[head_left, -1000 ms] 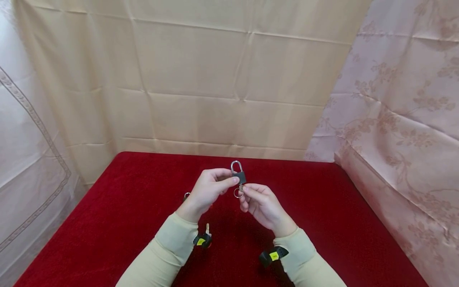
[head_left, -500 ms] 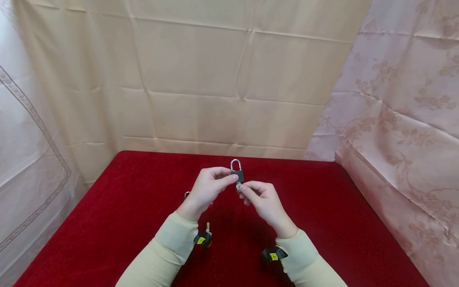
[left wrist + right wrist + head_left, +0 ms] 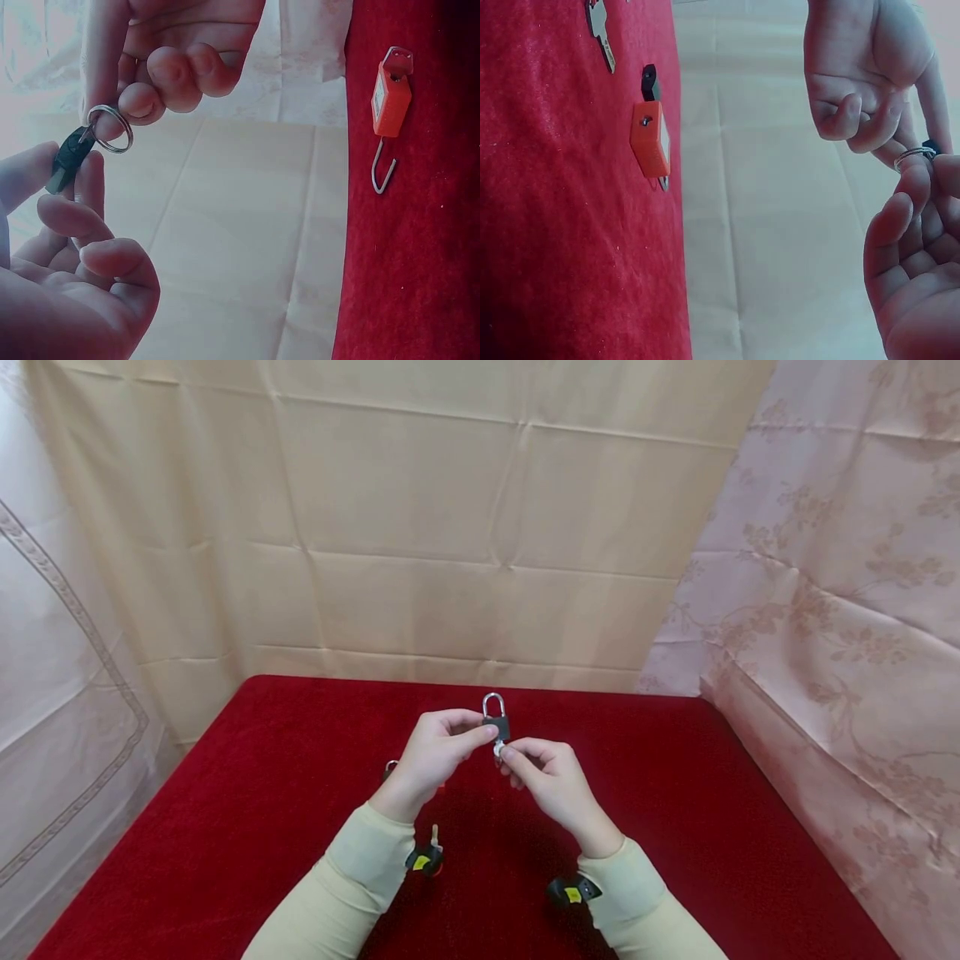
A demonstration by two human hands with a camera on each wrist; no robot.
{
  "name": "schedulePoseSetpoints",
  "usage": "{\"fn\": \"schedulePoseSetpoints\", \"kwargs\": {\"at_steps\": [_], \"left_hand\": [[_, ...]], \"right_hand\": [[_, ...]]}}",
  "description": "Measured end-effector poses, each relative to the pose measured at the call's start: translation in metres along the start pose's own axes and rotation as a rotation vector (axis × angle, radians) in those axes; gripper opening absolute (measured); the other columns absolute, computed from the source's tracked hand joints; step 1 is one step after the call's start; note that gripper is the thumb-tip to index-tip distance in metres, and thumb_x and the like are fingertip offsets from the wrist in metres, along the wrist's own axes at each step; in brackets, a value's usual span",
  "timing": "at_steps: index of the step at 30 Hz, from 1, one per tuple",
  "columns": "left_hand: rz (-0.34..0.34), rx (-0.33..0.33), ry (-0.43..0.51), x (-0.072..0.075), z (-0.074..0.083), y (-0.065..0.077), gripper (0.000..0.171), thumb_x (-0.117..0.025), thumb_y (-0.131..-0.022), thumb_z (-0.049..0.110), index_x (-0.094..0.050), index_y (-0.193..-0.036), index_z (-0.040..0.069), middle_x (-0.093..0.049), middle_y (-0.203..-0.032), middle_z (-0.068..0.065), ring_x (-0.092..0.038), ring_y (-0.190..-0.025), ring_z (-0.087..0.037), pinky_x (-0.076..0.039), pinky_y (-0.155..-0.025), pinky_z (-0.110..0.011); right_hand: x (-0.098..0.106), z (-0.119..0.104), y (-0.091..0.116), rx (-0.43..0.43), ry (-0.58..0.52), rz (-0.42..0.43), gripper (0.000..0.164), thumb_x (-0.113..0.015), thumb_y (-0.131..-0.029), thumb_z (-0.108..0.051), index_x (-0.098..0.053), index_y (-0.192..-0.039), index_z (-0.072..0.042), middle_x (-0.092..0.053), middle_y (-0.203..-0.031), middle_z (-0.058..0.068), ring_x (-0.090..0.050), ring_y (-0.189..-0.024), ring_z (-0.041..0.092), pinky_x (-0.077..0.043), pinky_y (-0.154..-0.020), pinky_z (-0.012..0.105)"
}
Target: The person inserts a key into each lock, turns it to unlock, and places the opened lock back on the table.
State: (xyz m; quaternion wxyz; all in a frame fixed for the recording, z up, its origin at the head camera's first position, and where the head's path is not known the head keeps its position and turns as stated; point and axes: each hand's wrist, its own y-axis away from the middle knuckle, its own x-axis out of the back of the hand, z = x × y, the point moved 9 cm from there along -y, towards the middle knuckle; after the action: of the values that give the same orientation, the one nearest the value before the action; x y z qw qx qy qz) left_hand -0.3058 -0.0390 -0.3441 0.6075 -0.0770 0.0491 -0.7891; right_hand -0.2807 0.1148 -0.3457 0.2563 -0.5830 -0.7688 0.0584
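A small dark padlock [image 3: 496, 727] with a silver shackle is held up over the table between the thumb and fingers of my left hand [image 3: 442, 752]. Just below it, my right hand [image 3: 551, 777] pinches a key [image 3: 499, 749] against the padlock's underside; the blade is not visible. From the key hangs a metal ring [image 3: 111, 129], clear in the left wrist view. In the right wrist view, the fingers of both hands meet around the padlock [image 3: 931, 145], which is mostly hidden there.
An orange padlock [image 3: 391, 101] lies on the red cloth [image 3: 300, 760], its shackle hooked out with a free end. Beside it is a black padlock [image 3: 651, 82]. A loose key [image 3: 601, 36] lies nearer. Curtains [image 3: 420, 527] hang behind and at both sides.
Both hands and the padlock have shifted slightly left and up. My right hand has turned with the key, and the ring no longer faces the head view. The last half second shows almost no movement.
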Motion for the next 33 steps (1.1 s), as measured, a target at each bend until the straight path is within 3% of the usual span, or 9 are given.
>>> {"fn": "schedulePoseSetpoints", "kwargs": {"at_steps": [7,12,15,18,22,24,27,33], "left_hand": [[0.004,0.006,0.0,0.001,-0.001,0.0,0.021,-0.075,-0.094,0.021,-0.077,-0.108,0.006,-0.072,-0.094,-0.009,-0.053,-0.08,-0.021,-0.045,-0.074,-0.036],[0.002,0.008,0.005,0.001,-0.002,0.0,0.021,-0.076,-0.094,0.022,-0.077,-0.107,0.006,-0.07,-0.088,-0.008,-0.049,-0.074,-0.018,-0.043,-0.07,-0.035],[0.002,0.015,-0.003,0.001,-0.002,0.0,0.021,-0.076,-0.093,0.023,-0.077,-0.108,0.007,-0.069,-0.087,-0.008,-0.048,-0.073,-0.019,-0.043,-0.069,-0.036],[0.002,0.017,-0.013,0.001,-0.002,0.0,0.02,-0.076,-0.093,0.023,-0.077,-0.107,0.008,-0.067,-0.085,-0.008,-0.048,-0.072,-0.018,-0.043,-0.068,-0.036],[-0.008,0.018,-0.009,-0.001,-0.003,0.0,0.018,-0.076,-0.093,0.021,-0.077,-0.106,0.008,-0.066,-0.082,-0.007,-0.047,-0.069,-0.017,-0.042,-0.065,-0.032],[-0.014,0.023,-0.003,-0.002,-0.004,0.0,0.018,-0.076,-0.093,0.02,-0.077,-0.106,0.007,-0.067,-0.083,-0.009,-0.047,-0.069,-0.018,-0.042,-0.064,-0.031],[-0.022,0.03,0.002,-0.003,-0.005,-0.001,0.019,-0.076,-0.093,0.02,-0.077,-0.107,0.007,-0.07,-0.09,-0.011,-0.05,-0.074,-0.019,-0.043,-0.068,-0.032],[-0.037,0.032,-0.002,-0.007,-0.007,-0.001,0.02,-0.076,-0.093,0.019,-0.077,-0.108,0.005,-0.072,-0.098,-0.014,-0.053,-0.078,-0.021,-0.045,-0.072,-0.035]], "right_hand": [[0.005,0.003,-0.001,-0.012,0.014,-0.003,0.011,-0.069,-0.099,-0.013,-0.077,-0.1,-0.006,-0.072,-0.084,0.007,-0.064,-0.069,0.027,-0.057,-0.064,0.035],[0.01,0.002,-0.001,-0.038,0.031,0.009,0.012,-0.068,-0.099,-0.009,-0.075,-0.107,-0.004,-0.073,-0.088,0.01,-0.065,-0.072,0.036,-0.058,-0.065,0.042],[0.014,-0.014,0.0,-0.049,0.047,0.024,0.012,-0.068,-0.098,-0.006,-0.073,-0.108,-0.001,-0.071,-0.085,0.009,-0.065,-0.073,0.042,-0.058,-0.066,0.048],[0.019,-0.027,0.002,-0.05,0.066,0.052,0.014,-0.068,-0.097,-0.004,-0.071,-0.109,0.001,-0.07,-0.084,0.011,-0.064,-0.074,0.044,-0.057,-0.062,0.042],[0.031,-0.014,0.001,-0.037,0.061,0.092,0.018,-0.068,-0.097,-0.006,-0.07,-0.115,-0.003,-0.071,-0.091,0.013,-0.066,-0.075,0.037,-0.057,-0.061,0.036],[0.038,-0.004,0.0,-0.031,0.051,0.11,0.021,-0.068,-0.098,-0.007,-0.07,-0.118,-0.005,-0.072,-0.095,0.012,-0.067,-0.077,0.03,-0.058,-0.064,0.039],[0.046,-0.006,0.0,-0.011,0.029,0.137,0.024,-0.07,-0.097,-0.008,-0.069,-0.12,-0.005,-0.072,-0.101,0.011,-0.069,-0.079,0.023,-0.059,-0.068,0.037],[0.063,-0.014,0.001,0.056,-0.02,0.199,0.026,-0.069,-0.097,-0.006,-0.067,-0.122,-0.002,-0.069,-0.109,0.016,-0.068,-0.085,0.024,-0.058,-0.068,0.032]]}}
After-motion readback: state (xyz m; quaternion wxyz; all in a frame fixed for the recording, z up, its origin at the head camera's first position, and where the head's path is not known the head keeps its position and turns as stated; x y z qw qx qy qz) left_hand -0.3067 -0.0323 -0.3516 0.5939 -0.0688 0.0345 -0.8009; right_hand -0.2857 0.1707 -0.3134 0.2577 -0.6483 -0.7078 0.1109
